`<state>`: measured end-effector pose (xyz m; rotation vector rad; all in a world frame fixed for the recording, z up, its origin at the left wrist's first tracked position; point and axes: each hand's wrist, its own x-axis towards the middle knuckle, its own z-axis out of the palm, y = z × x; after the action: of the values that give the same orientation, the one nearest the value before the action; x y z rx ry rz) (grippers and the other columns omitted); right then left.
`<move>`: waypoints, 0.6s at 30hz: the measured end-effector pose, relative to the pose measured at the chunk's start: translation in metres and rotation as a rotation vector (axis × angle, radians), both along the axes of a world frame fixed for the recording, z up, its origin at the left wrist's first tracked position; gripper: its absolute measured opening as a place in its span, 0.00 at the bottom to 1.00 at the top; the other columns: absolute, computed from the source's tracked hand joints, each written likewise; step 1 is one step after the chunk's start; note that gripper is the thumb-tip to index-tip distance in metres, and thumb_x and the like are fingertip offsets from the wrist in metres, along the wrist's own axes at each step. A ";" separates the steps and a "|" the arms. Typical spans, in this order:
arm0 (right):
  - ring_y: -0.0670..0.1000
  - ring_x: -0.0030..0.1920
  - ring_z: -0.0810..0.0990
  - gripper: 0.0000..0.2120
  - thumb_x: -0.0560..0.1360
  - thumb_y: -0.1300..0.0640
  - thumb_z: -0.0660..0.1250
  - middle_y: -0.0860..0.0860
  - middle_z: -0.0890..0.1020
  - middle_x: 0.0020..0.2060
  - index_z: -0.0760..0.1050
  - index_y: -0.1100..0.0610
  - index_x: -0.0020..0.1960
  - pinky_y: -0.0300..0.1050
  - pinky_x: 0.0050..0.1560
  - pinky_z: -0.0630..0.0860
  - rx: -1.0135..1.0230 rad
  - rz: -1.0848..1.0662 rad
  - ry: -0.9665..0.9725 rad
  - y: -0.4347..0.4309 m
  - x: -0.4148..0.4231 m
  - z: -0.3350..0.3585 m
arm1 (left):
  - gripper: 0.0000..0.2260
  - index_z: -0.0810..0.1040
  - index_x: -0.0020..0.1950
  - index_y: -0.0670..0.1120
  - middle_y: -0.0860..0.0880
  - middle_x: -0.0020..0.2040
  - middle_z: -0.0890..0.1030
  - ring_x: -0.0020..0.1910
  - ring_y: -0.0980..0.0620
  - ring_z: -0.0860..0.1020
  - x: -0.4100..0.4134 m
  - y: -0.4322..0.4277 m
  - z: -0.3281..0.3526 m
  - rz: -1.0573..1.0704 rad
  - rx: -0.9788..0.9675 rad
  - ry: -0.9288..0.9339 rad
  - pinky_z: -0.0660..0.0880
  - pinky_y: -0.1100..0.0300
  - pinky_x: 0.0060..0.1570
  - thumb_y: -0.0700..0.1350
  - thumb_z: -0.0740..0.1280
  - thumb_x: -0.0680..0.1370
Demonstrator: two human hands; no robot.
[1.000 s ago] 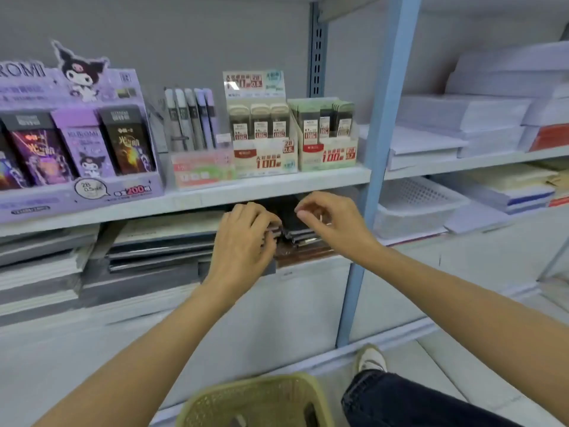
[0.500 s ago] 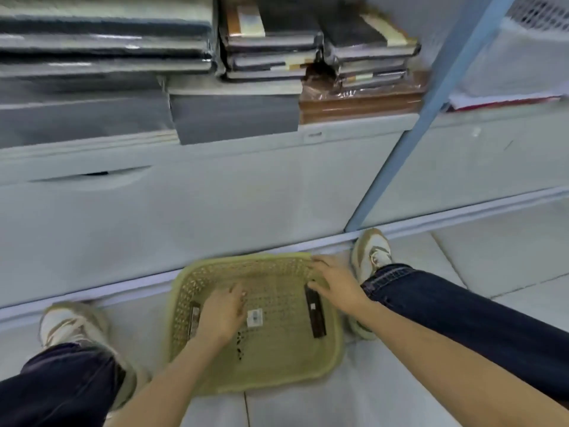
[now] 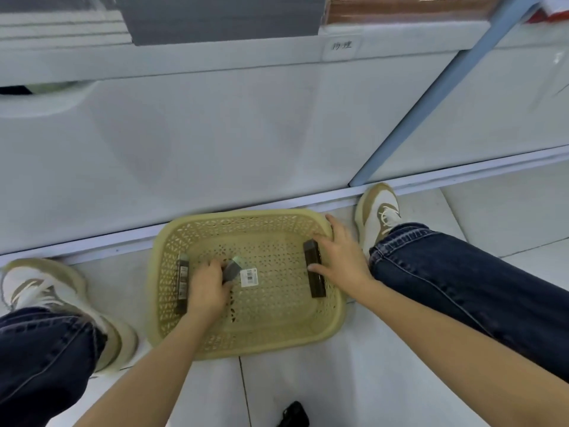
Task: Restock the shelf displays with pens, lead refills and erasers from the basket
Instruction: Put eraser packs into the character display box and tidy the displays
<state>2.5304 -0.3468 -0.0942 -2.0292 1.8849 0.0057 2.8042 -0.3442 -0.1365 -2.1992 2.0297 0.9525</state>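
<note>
A yellow lattice basket [image 3: 246,340] sits on the floor between my feet. My left hand [image 3: 206,291] is down inside it, fingers curled round a small grey lead refill pack with a green top [image 3: 233,269]. A long dark pack [image 3: 182,278] lies against the basket's left wall, beside that hand. At the right side of the basket my right hand [image 3: 345,260] is spread out, its thumb and forefinger touching a long dark box [image 3: 314,280] that lies flat on the bottom. A white barcode label [image 3: 248,277] lies in the middle.
The white lower cabinet front [image 3: 215,134] and a blue shelf upright [image 3: 425,97] rise just behind the basket. My shoes [image 3: 380,214] [image 3: 40,288] and jeans flank it. A small black object [image 3: 292,416] lies on the tiled floor near the bottom edge.
My view dropped from the shelf displays to the floor basket and came closer. Both hands went down into the basket. My left hand has taken hold of the grey refill pack.
</note>
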 end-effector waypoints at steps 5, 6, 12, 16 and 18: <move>0.58 0.76 0.49 0.36 0.65 0.46 0.78 0.56 0.48 0.77 0.68 0.53 0.69 0.53 0.74 0.56 0.009 -0.027 0.109 -0.002 0.014 -0.006 | 0.10 0.78 0.57 0.44 0.45 0.51 0.82 0.50 0.44 0.79 0.000 -0.001 0.007 0.002 0.059 0.167 0.73 0.55 0.45 0.43 0.71 0.76; 0.58 0.76 0.46 0.35 0.64 0.46 0.79 0.55 0.47 0.77 0.70 0.53 0.66 0.54 0.74 0.52 0.002 -0.029 0.105 -0.002 0.016 -0.007 | 0.11 0.78 0.57 0.44 0.45 0.52 0.82 0.51 0.44 0.79 0.000 -0.001 0.009 0.026 0.065 0.199 0.72 0.56 0.44 0.43 0.71 0.76; 0.57 0.77 0.46 0.28 0.61 0.51 0.81 0.56 0.56 0.76 0.73 0.51 0.56 0.55 0.71 0.47 -0.121 0.110 -0.011 0.004 0.018 -0.007 | 0.20 0.74 0.65 0.42 0.43 0.58 0.81 0.56 0.42 0.78 0.001 -0.004 0.019 0.132 0.129 0.365 0.75 0.50 0.52 0.45 0.72 0.76; 0.53 0.63 0.72 0.24 0.68 0.58 0.76 0.51 0.78 0.59 0.70 0.52 0.60 0.40 0.61 0.57 0.020 0.189 -0.174 0.006 0.024 -0.004 | 0.15 0.75 0.60 0.40 0.41 0.50 0.83 0.50 0.43 0.82 0.001 -0.002 0.029 0.270 0.186 0.568 0.77 0.45 0.55 0.40 0.72 0.76; 0.51 0.53 0.78 0.22 0.71 0.61 0.74 0.49 0.81 0.51 0.70 0.52 0.60 0.40 0.52 0.70 0.132 0.082 -0.336 0.004 0.029 0.001 | 0.11 0.75 0.60 0.37 0.41 0.45 0.84 0.44 0.45 0.84 0.000 0.000 0.036 0.321 0.207 0.686 0.80 0.48 0.52 0.37 0.68 0.78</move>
<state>2.5597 -0.3424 -0.0934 -1.8817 1.5535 -0.1743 2.8044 -0.3442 -0.1009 -2.3251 1.6440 2.0840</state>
